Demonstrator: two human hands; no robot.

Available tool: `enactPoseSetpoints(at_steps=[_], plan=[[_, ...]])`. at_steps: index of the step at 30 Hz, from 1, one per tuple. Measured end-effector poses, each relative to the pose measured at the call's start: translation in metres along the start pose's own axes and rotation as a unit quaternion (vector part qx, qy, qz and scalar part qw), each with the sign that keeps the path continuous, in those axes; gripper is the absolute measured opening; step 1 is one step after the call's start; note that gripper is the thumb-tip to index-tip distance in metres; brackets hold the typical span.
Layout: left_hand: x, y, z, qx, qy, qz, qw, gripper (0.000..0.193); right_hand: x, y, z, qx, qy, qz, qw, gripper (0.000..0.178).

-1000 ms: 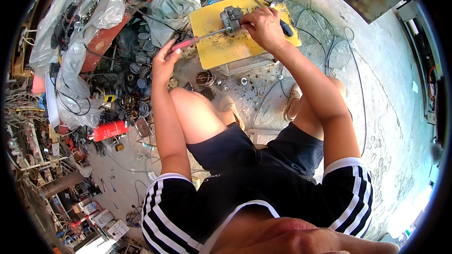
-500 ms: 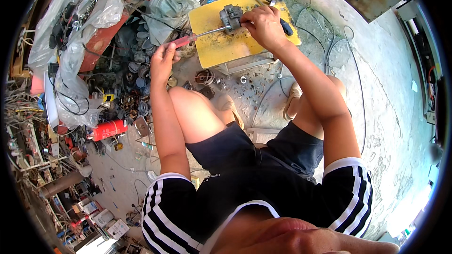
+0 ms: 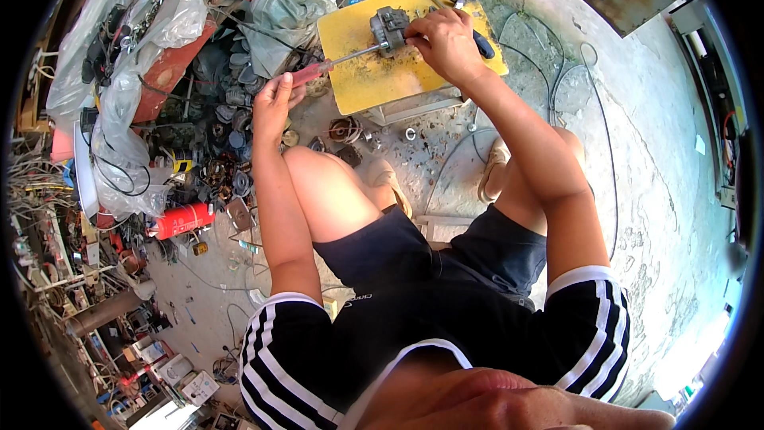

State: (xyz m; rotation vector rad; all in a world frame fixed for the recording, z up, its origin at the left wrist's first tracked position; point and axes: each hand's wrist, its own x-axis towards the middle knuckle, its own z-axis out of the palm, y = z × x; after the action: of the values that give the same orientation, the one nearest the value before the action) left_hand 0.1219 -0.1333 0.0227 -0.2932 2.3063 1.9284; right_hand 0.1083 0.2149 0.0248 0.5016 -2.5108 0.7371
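My left hand (image 3: 273, 109) is closed around the red handle of a long screwdriver (image 3: 310, 72). Its metal shaft slants up to the right, and the tip meets the near side of a grey metal motor-like part (image 3: 389, 29). That part rests on a yellow board-topped stool (image 3: 362, 84). From the right, my right hand (image 3: 447, 41) grips the part's edge, with thumb and fingers pinched against it. What lies under those fingers is hidden. A dark-handled tool (image 3: 482, 44) lies on the board just beyond my right hand.
Loose metal parts and a round copper-coloured coil (image 3: 345, 129) lie on the floor below the stool. Heaped scrap, plastic bags (image 3: 282, 24) and a red fire extinguisher (image 3: 185, 220) fill the left side. Black cables (image 3: 555, 72) run across the concrete at right.
My left hand and the screwdriver handle have shifted very slightly down and left. The tip stays against the metal part, and my right hand keeps its grip.
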Motion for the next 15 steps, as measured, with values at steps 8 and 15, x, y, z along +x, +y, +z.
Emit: enactPoseSetpoints(at_steps=[8,15], plan=[[-0.005,0.008,0.004,0.036,-0.016,-0.005,0.999,0.038,0.000,0.000,-0.001,-0.005,-0.002,0.004,1.000,0.007],[-0.004,-0.001,0.008,0.062,-0.026,0.101,0.993,0.041,0.000,0.000,-0.002,-0.004,-0.008,0.004,1.000,0.009]])
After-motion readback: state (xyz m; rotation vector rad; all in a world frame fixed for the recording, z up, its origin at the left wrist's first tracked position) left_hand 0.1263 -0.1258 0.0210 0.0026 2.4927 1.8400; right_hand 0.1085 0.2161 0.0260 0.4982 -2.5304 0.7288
